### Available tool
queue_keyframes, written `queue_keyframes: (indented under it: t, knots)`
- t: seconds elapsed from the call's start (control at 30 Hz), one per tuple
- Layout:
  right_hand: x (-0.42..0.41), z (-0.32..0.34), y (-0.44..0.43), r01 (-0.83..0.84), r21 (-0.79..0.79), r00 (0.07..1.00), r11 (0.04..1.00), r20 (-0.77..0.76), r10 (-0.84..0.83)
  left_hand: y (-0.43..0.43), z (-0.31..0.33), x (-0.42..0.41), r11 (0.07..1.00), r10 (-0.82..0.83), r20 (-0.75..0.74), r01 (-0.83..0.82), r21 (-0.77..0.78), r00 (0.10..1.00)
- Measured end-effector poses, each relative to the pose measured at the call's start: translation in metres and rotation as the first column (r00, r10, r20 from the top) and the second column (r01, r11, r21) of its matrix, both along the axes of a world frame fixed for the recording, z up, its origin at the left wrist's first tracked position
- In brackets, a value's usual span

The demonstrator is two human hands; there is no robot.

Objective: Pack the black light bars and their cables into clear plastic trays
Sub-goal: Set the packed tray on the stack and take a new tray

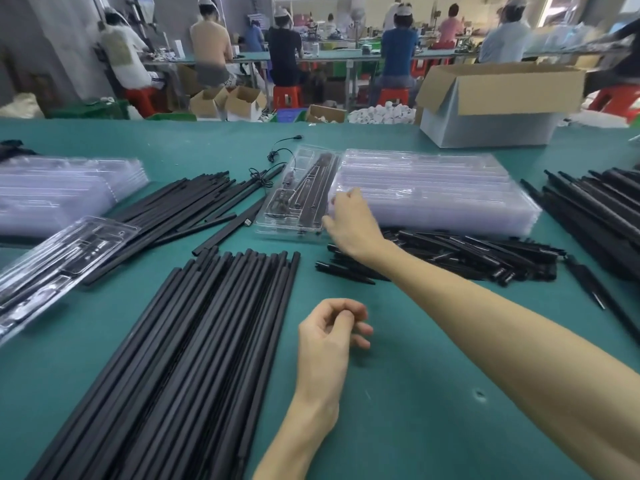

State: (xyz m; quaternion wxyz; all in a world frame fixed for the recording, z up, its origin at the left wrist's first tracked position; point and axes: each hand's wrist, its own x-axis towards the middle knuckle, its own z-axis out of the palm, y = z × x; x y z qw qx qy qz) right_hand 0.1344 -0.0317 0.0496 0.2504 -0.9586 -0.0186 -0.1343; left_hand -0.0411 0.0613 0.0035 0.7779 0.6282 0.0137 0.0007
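Head view: the right hand [349,220] reached far across the green counter [415,375] to the left corner of a stack of clear trays [433,192], whose long side ran left to right. Its fingers lay on that corner; whether they pinched a tray could not be told. A filled tray [298,195] sat just left of the stack, touching it. The left hand [329,327] hovered near, fingers loosely curled and holding nothing. Just left of it lay a pile of black bars [214,323], running near to far. The left hand seemed best placed to pick one up.
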Motion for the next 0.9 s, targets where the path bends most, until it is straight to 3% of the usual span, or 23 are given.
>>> queue_keyframes:
  t: [0.1,0.23,0.33,0.6,0.9]
  knots:
    - [0.003,0.008,-0.046,0.082,-0.18,0.981,0.98,0.187,-0.047,-0.001,0.0,0.0,1.0,0.001,-0.003,-0.001,0.001,1.0]
    - [0.001,0.016,-0.119,0.147,-0.212,0.987,0.966,0.094,-0.129,-0.002,-0.003,0.001,1.0,-0.003,0.006,0.003,0.013,1.0]
    - [-0.002,0.02,-0.157,0.17,-0.154,0.985,0.973,0.012,-0.171,-0.002,-0.004,0.003,1.0,-0.006,0.012,0.006,0.021,1.0]
    - [0.007,0.023,-0.175,0.148,0.024,0.989,0.989,-0.035,-0.147,-0.001,-0.005,0.003,0.999,-0.008,0.008,0.008,0.036,1.0]
    - [0.01,0.033,-0.184,0.032,0.031,0.996,0.999,-0.086,-0.029,0.0,-0.013,0.005,0.999,-0.024,0.037,0.022,0.036,0.999]
